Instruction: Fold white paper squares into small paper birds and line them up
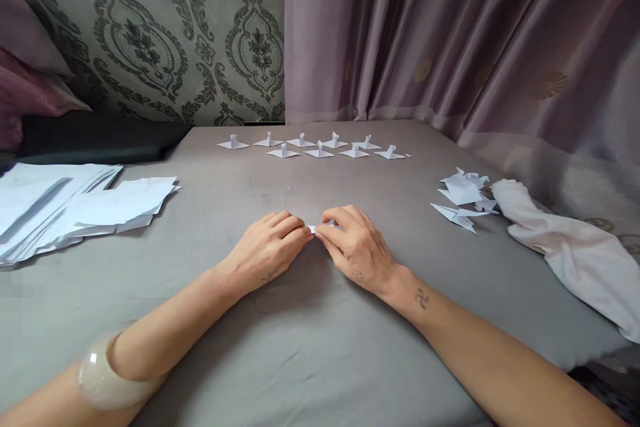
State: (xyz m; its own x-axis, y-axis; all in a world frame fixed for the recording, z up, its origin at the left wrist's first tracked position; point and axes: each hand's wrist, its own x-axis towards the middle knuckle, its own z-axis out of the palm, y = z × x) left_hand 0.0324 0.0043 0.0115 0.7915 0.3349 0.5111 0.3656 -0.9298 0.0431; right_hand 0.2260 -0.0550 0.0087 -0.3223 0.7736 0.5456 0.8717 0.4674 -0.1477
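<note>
A small piece of folded white paper shows between my two hands, close above the grey cloth. My left hand has its fingers pressed together on the paper's left end. On the right end, my right hand pinches it between thumb and fingers. Most of the paper is hidden by my fingers, so its folded shape cannot be made out. Beyond my hands, several small folded paper figures with flat pointed bases stand in two rows.
Stacked white paper sheets lie at the left, before a black folded item. At the right are a heap of folded paper pieces and a crumpled white cloth. Purple curtains hang behind the grey cloth surface.
</note>
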